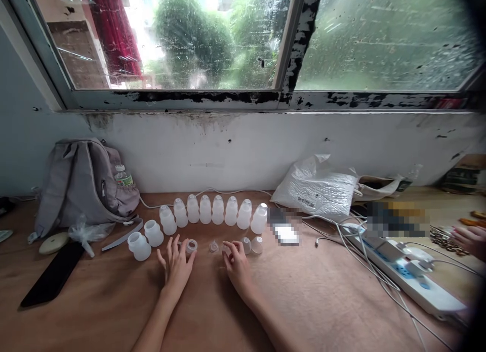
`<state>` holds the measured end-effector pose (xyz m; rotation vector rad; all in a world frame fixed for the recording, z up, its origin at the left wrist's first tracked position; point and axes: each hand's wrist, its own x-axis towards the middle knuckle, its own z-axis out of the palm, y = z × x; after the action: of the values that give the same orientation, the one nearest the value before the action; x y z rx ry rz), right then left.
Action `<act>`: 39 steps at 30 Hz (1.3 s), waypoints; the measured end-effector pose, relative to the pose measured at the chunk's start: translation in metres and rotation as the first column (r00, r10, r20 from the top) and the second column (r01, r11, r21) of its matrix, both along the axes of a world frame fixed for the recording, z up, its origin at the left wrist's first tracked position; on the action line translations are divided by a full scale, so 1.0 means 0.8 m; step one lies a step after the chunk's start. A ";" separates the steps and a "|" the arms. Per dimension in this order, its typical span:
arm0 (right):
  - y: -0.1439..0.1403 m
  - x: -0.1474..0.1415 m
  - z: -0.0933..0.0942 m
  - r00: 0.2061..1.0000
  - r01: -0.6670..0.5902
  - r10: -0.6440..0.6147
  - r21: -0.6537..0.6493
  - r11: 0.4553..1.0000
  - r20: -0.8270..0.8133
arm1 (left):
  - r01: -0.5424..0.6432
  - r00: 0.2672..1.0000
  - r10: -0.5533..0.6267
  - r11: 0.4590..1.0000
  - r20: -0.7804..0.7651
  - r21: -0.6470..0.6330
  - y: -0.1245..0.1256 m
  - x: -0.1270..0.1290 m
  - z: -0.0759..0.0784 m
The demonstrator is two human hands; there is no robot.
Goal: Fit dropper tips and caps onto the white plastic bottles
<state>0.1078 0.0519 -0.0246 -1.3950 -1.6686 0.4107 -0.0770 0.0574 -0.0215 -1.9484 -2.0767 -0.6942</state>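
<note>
A wooden table carries a curved row of translucent bottles at its far middle. A grey backpack and black phone lie left; a white bag and power strip lie right.

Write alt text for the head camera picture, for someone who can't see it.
Two bare hands rest on a wooden table, the left hand touching a small clear cap and the right hand beside another, below a curved row of translucent white bottles. A grey backpack sits left, a white bag and power strip right, under a rain-streaked window.
</note>
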 end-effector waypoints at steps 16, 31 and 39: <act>0.020 -0.004 -0.016 0.990 0.089 -0.091 0.022 0.996 0.105 | 0.104 0.992 -0.112 0.987 -0.060 -0.126 -0.013 0.001 -0.005; 0.021 -0.003 -0.012 0.999 -0.010 0.013 -0.090 0.996 0.039 | 0.014 0.998 -0.015 1.000 -0.056 -0.021 -0.009 -0.016 -0.012; 0.017 0.001 -0.006 0.996 0.000 0.000 0.006 1.000 -0.094 | -0.022 0.999 0.009 0.943 0.041 0.332 0.016 -0.024 0.057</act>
<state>0.1090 0.0652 -0.0291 -1.3511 -1.5926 0.4644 -0.0960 0.0705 0.0244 -1.7400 -1.8471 -1.0135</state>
